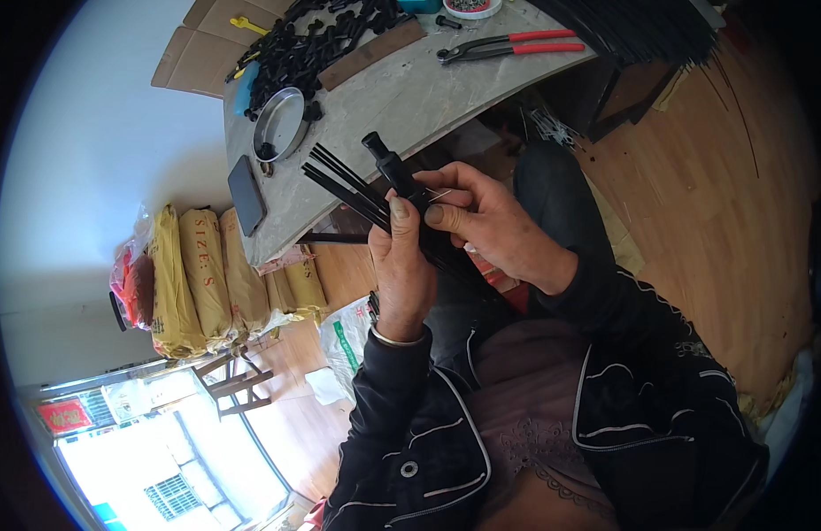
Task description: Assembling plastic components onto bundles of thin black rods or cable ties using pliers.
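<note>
You are holding a bundle of thin black rods in your left hand, fingers closed around it, the rods fanning out up and to the left over the near edge of the tabletop. Your right hand is pinching a black plastic hub at the top of the bundle, thumb and forefinger closed on it, with a fine wire just showing at the fingertips. By my reading you are fitting the rod ends into the hub — the joining step, not yet finished. The next move is likely calling for a steady pinch and small, careful finger work, since the rods are springy and could splay.

The work is sitting in the air above your lap, just beside the tabletop edge. Room is open to the right, over the wooden floor. To the left and ahead it is tighter — a dark phone is lying at the edge, a round metal dish behind it, a heap of black parts beyond, and red-handled pliers farther back.
</note>
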Demonstrator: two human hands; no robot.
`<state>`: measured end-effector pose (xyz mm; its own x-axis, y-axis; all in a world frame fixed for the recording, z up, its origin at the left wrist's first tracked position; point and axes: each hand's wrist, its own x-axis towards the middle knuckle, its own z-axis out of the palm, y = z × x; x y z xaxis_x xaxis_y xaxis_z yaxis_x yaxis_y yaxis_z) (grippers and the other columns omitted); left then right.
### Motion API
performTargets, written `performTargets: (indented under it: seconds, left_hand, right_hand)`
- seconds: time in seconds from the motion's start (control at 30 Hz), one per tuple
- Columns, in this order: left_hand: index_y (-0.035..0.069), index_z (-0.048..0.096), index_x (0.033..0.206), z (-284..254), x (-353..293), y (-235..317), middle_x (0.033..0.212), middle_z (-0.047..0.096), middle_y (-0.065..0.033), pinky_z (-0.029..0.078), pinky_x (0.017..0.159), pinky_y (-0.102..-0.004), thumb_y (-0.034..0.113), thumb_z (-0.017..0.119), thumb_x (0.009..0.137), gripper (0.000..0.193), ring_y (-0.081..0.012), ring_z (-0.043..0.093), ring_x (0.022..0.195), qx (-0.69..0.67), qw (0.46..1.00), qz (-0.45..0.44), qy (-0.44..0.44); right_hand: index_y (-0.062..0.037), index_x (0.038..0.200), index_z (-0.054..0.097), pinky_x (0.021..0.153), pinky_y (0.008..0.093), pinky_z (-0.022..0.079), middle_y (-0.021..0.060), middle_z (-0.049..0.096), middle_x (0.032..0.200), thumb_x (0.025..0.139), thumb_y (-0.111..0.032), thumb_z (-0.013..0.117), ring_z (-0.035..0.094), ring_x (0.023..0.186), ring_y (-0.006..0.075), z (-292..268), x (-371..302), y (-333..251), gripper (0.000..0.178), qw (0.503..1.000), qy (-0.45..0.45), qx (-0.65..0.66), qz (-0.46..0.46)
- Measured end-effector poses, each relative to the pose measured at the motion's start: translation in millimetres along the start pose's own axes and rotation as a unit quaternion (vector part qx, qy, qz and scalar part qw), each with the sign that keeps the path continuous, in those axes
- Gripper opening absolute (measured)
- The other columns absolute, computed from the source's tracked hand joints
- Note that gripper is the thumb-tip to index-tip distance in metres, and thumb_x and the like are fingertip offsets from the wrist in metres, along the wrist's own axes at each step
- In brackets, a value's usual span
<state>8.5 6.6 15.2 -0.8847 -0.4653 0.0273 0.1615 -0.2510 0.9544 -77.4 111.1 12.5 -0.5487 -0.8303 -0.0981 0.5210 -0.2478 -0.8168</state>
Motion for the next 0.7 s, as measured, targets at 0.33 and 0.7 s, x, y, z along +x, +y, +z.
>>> performTargets:
  seconds: [0.33,0.7]
  left_hand:
    - [-0.002,0.057,0.111,4.9,3.9,-8.7,0.087,0.063,-0.0064,0.049,0.068,-0.0245,0.035,0.046,0.101,0.040,-0.0130,0.061,0.074,0.013,0.987,0.063,0.150]
    - [-0.002,0.050,0.120,7.5,2.7,-5.7,0.073,0.051,-0.0018,0.040,0.057,-0.0228,0.039,0.039,0.102,0.046,-0.0086,0.048,0.061,0.018,0.995,0.069,0.069]
  right_hand:
    - [-0.0019,0.113,0.054,0.064,0.0239,0.048,0.0022,0.056,0.093,0.087,-0.011,0.068,0.059,0.077,0.0094,3.3,7.2,11.5,0.030,0.901,0.110,-0.267,-0.323]
    - [0.0017,0.089,0.058,0.058,0.0230,0.048,0.0045,0.058,0.081,0.090,-0.001,0.060,0.060,0.066,0.0095,-12.0,1.0,3.6,0.004,0.950,0.031,-0.233,-0.208]
